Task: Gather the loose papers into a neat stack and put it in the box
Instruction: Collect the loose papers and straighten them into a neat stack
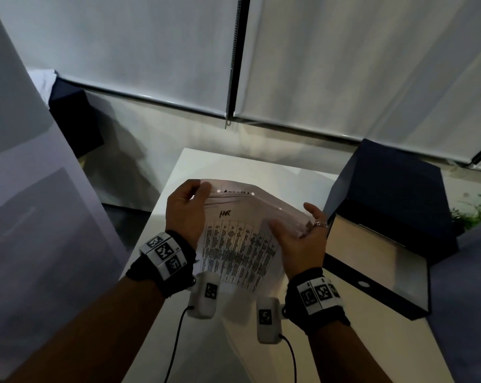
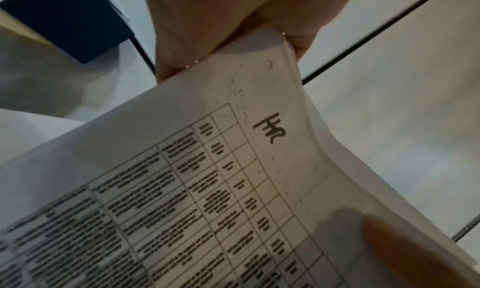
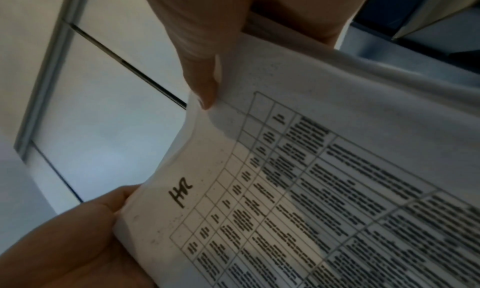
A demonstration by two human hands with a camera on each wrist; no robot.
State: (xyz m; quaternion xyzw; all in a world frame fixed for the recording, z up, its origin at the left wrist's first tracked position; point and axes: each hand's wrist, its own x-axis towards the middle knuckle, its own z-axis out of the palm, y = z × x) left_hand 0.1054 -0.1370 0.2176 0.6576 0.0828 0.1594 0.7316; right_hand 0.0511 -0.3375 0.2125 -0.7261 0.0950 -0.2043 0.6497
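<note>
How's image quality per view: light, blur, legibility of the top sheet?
Head: dim, wide-angle bending of the blinds; paper stack table text smeared, "HR" readable. Left wrist: sharper grid lines, a blurred fingertip close to the lens. Right wrist: uneven light across the page, soft text, left hand out of focus.

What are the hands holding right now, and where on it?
The paper stack: the left hand grips its left edge, the right hand its right edge, above the table.
</note>
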